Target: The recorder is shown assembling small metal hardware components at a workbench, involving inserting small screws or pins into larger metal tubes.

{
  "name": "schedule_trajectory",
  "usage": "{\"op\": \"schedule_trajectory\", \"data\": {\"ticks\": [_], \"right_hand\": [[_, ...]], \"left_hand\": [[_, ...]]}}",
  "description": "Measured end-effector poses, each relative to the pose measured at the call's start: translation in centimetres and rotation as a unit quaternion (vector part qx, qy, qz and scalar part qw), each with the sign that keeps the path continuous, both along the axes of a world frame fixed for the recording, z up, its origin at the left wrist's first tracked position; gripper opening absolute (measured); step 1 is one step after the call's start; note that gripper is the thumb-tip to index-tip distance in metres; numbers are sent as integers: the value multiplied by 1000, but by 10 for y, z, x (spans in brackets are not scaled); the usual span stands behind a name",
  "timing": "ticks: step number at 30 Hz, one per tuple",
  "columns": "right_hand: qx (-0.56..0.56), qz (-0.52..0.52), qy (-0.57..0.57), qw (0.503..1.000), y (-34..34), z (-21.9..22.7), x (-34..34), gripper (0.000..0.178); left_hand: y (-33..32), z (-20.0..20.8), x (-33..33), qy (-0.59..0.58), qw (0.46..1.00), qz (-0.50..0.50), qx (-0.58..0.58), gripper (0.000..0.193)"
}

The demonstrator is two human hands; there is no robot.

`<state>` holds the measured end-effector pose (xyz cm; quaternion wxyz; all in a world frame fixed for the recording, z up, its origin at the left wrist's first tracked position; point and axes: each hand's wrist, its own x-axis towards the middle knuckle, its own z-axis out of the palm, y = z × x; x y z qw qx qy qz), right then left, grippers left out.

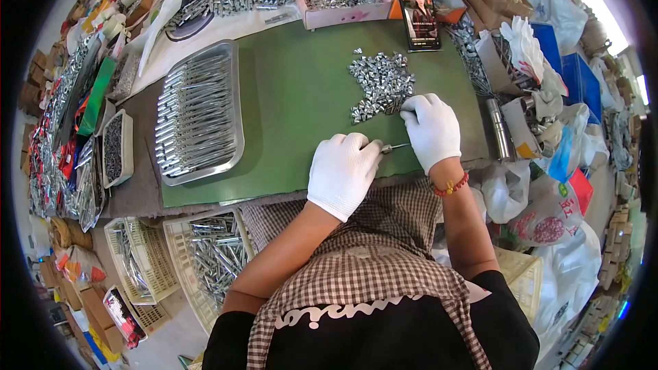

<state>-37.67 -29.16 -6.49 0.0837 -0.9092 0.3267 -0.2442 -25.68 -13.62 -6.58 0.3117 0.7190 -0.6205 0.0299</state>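
White-gloved, the left hand [345,177] pinches a slim metal rod [393,147] over the green mat [295,96] near its front edge, tip toward the right hand [432,131], whose curled fingers hide whether they grip anything, while loose bits [381,83] and the tray [239,120] sit presumably for easy reach.

White on the left glove [339,177], white on the right glove [433,131], and look at that deep green table [295,96]! Silver shines off the small metal pieces [380,82], silver again on the tray [239,130]. Brown-and-cream checks cross the apron [384,281], black shirt [507,312], red-and-amber bracelet [449,190], pale pink box [346,17].
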Motion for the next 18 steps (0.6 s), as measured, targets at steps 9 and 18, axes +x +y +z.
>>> {"op": "schedule_trajectory", "data": {"ticks": [9,18], "right_hand": [[-28,1,14,1000,3,2,-1,6],[-68,37,36,996,2,7,-3,8]], "left_hand": [[0,-2,1,0,1000,0,-16,14],[1,-2,-1,2,1000,2,-17,15]]}}
